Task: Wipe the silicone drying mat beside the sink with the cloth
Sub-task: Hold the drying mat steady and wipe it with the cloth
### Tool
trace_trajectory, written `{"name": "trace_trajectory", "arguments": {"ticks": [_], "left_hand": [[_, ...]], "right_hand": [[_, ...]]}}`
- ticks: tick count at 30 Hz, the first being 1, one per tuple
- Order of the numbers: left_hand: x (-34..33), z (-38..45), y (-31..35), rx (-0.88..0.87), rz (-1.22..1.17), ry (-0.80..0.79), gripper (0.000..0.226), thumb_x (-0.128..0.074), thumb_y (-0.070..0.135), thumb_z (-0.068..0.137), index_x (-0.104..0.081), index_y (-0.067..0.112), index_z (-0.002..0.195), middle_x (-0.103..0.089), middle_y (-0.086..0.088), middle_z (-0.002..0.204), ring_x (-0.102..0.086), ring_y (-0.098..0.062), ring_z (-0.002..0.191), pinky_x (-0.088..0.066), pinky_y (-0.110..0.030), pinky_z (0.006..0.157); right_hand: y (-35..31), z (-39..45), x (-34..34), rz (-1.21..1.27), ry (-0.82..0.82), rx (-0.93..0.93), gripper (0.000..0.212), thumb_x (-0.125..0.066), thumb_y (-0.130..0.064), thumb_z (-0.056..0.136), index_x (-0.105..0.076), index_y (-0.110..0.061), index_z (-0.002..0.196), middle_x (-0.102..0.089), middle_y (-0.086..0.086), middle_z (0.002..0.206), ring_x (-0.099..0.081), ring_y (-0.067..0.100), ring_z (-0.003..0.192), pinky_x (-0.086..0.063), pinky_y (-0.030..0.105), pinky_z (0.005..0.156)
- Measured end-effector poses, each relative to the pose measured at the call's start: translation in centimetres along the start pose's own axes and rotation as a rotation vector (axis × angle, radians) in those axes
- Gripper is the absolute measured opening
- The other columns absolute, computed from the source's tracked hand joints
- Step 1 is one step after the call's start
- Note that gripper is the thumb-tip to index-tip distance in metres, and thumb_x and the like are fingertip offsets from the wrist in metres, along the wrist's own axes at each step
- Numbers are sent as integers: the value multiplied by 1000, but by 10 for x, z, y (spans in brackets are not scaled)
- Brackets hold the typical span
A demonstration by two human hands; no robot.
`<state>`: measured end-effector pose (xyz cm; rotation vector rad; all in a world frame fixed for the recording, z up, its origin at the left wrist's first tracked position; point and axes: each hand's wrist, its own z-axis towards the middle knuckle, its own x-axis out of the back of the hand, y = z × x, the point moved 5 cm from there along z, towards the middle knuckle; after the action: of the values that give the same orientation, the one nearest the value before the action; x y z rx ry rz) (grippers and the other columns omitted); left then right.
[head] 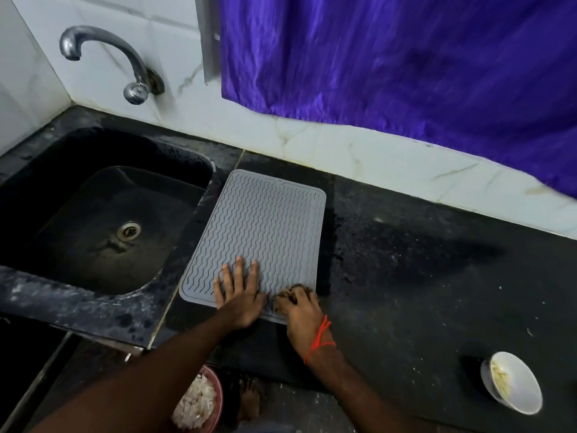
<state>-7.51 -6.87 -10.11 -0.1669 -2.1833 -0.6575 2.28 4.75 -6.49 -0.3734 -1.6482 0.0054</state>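
Left hand (240, 295) flat on grey wavy-ribbed mat (259, 226); right hand (301, 307) grips brown cloth (296, 290).

A home kitchen: a dark stone counter (406, 260) with a sunken sink (103, 220) at left, a wall tap (103, 54), white tiles (327, 145) behind.

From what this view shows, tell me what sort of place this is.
Most likely a home kitchen counter. A dark sink with a wall tap is set into the black countertop, and a grey silicone drying mat lies beside it. A white bowl stands nearby.
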Motion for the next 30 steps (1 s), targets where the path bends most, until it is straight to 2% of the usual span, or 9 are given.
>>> {"name": "trace_trajectory", "arguments": {"ticks": [5, 9, 11, 13, 14, 17, 19, 23, 30], "left_hand": [[13, 1, 4, 37, -16, 151, 64, -29, 50, 102, 0, 35, 156, 17, -4, 164, 17, -36, 149, 3, -59, 118], [30, -2, 6, 14, -10, 245, 50, -35, 48, 101, -24, 37, 149, -9, -3, 159, -11, -35, 144, -20, -57, 114], [33, -4, 2, -13, 83, 255, 54, -38, 50, 99, -23, 37, 150, -14, -2, 157, -18, -33, 141, -25, -53, 111], [33, -5, -3, -36, 184, 250, 62, -42, 52, 98, -17, 38, 153, -13, -4, 159, -21, -33, 141, -27, -52, 112], [34, -3, -4, -36, 213, 244, 63, -41, 52, 98, -14, 39, 154, -12, -4, 161, -21, -34, 142, -27, -52, 112], [34, 1, -7, -31, 241, 197, 64, -36, 56, 99, -8, 41, 154, -6, -4, 164, -16, -38, 146, -23, -56, 115], [33, 4, -8, -23, 250, 183, 62, -30, 58, 99, -6, 42, 154, -4, -2, 165, -14, -38, 147, -23, -57, 117], [32, 4, -9, -31, 285, 212, 61, -23, 59, 99, -3, 43, 154, -3, -1, 165, -14, -35, 147, -24, -54, 116], [30, 1, -11, -20, 344, 259, 59, -21, 54, 101, 0, 45, 155, -3, 0, 166, -17, -33, 145, -27, -51, 113]], "right_hand": [[-2, -20, 4, 86, -139, 69, 38, -49, -8, 83, -65, -31, 109, -52, -2, 119, -48, 24, 113, -45, 33, 99], [16, 11, 39, 307, -532, 153, 38, -56, 3, 83, -75, -25, 99, -71, -2, 106, -64, 10, 99, -53, 23, 92], [33, 46, 67, 429, -460, 87, 36, -58, 3, 84, -75, -23, 102, -73, -4, 108, -64, 4, 97, -51, 14, 89], [53, 90, 95, 469, -244, -6, 33, -59, 0, 87, -74, -24, 105, -72, -5, 111, -63, 4, 100, -45, 2, 84], [64, 113, 108, 451, -126, -42, 33, -60, -1, 88, -74, -24, 106, -72, -4, 111, -63, 5, 100, -44, 1, 84], [90, 179, 135, 315, 136, -138, 32, -55, -3, 91, -72, -18, 113, -69, 12, 117, -65, 20, 107, -45, 20, 100], [103, 213, 135, 213, 142, -174, 33, -50, -6, 94, -69, -16, 119, -62, 22, 118, -62, 34, 109, -47, 34, 102], [105, 240, 118, 14, 65, -137, 36, -48, -1, 94, -66, -13, 123, -56, 21, 124, -50, 40, 119, -41, 45, 106], [105, 245, 94, -27, 26, -180, 48, -43, 2, 91, -56, -18, 132, -46, 18, 135, -43, 42, 120, -37, 45, 108]]}}
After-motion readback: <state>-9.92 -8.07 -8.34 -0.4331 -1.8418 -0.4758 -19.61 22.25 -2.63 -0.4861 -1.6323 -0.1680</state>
